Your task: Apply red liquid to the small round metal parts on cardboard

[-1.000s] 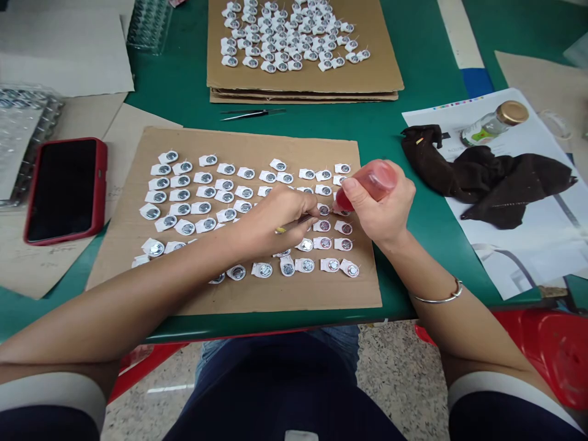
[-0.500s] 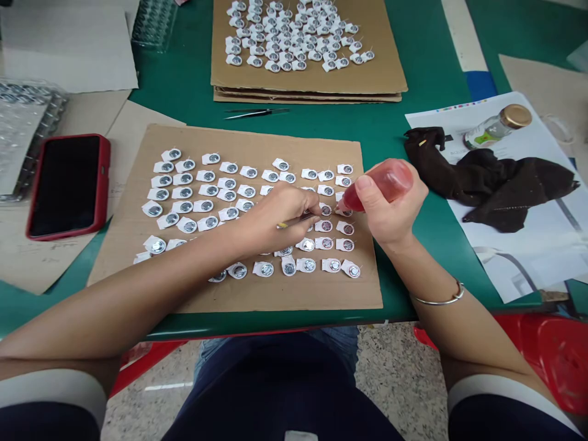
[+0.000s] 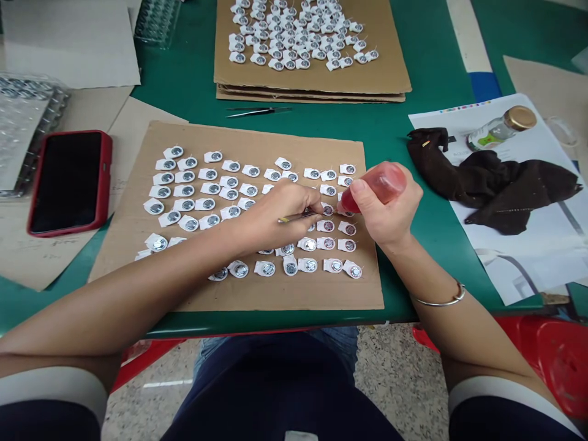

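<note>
A piece of brown cardboard (image 3: 275, 297) lies in front of me, with rows of small round silver parts on white tabs (image 3: 264, 268) across it. My left hand (image 3: 285, 211) is closed on a thin metal tool (image 3: 290, 218) with a yellowish end, over the right half of the board; its tip is hidden by my fingers. My right hand (image 3: 395, 214) is wrapped round a soft red squeeze bottle (image 3: 383, 182), tilted with its narrow end down and left, close to a part in the right columns. A few parts there look reddish.
Behind, stacked cardboard (image 3: 381, 73) carries many more parts. Tweezers (image 3: 260, 112) lie in front of that stack. A red-cased phone (image 3: 68, 184) is on the left. At right, a dark cloth (image 3: 496, 184) and a gold-lidded glass jar (image 3: 500, 127) rest on printed paper (image 3: 509, 269).
The view has shifted slightly. Both hands stay almost in place, with the red bottle moved very slightly left and down towards the parts.
</note>
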`<state>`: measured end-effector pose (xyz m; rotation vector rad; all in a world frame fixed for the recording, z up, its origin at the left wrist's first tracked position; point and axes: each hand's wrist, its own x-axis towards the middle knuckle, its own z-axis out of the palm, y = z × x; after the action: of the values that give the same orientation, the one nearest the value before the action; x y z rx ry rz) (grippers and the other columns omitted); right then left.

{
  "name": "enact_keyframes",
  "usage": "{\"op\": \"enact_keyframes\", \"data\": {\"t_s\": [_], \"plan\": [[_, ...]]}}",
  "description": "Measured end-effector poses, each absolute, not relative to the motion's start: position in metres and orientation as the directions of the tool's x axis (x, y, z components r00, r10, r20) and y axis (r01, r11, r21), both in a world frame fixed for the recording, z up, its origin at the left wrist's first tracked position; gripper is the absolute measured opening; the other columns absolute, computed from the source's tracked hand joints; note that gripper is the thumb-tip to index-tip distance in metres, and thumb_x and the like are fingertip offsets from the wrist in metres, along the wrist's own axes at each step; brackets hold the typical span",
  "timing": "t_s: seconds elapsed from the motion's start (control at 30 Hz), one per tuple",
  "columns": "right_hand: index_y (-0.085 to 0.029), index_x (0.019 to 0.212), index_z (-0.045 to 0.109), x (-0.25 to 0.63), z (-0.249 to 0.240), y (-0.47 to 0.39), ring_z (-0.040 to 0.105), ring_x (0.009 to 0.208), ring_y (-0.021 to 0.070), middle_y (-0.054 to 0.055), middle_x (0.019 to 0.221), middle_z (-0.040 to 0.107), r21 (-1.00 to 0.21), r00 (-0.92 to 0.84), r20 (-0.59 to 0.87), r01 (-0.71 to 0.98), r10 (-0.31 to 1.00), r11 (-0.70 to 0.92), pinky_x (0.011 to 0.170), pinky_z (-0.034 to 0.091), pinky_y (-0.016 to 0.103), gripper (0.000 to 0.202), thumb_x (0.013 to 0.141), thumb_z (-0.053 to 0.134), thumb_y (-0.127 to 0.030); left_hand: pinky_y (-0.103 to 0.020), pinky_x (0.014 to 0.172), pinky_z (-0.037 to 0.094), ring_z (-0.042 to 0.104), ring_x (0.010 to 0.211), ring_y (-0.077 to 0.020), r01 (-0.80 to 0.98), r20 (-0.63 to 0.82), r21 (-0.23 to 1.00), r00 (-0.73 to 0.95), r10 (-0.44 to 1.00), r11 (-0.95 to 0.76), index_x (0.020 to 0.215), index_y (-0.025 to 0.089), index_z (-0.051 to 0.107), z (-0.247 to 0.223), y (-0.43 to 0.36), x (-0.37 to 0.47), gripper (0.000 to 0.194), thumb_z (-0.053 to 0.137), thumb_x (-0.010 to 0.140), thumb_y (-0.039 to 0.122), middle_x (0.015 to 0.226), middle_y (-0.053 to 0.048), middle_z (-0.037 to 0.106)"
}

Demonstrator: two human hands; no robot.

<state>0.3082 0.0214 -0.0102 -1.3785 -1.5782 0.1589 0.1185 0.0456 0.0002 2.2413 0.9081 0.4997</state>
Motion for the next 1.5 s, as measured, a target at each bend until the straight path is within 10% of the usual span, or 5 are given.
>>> {"op": "enact_keyframes", "data": {"t_s": [1.5], "plan": [[-0.019,0.073,0.055,0.3056,-0.0149,0.0218,0.056,0.062,0.0132,0.001,0.069,0.06,-0.647,0.057,0.639,0.58,0.767,0.496,0.057,0.046,0.032,0.018,0.07,0.068,-0.032,-0.023,0.055,0.037,0.054,0.059,-0.0094,0.456,-0.022,0.81,0.651,0.759,-0.369,0.073,0.014,0.067,0.0046,0.0519,0.1198,0.009,0.058,0.073,0.017,0.064,0.001,0.063]]}}
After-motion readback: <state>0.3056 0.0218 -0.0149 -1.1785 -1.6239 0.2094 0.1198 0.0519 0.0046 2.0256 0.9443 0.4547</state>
